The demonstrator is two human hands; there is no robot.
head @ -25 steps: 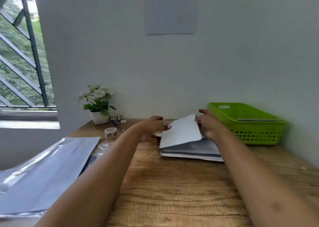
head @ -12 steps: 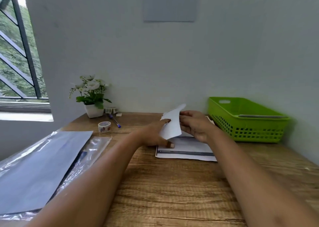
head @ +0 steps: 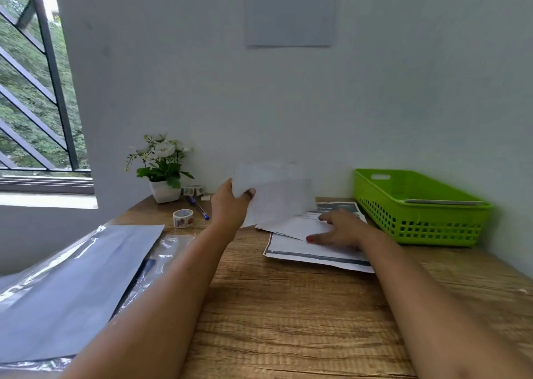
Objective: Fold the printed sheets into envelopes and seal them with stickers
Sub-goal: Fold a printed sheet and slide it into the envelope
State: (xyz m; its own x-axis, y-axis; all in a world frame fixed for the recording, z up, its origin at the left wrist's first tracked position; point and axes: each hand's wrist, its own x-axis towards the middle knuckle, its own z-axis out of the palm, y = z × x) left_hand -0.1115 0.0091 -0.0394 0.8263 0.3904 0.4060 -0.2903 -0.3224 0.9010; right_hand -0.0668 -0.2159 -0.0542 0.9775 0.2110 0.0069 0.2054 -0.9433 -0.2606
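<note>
The left hand [head: 230,208] pinches a plain white sheet of paper [head: 279,197], thumb on the face and fingers hidden behind, and holds it raised above the wooden surface [head: 288,306]; the sheet is blurred. The right hand [head: 343,230] lies open, fingers straight and spread, pressing flat on the stack of printed sheets with dark header bands [head: 311,256]. That stack lies on the surface just beside the lime-green plastic basket [head: 418,220]. A small roll of patterned stickers [head: 182,218] stands to the left of the left hand.
</note>
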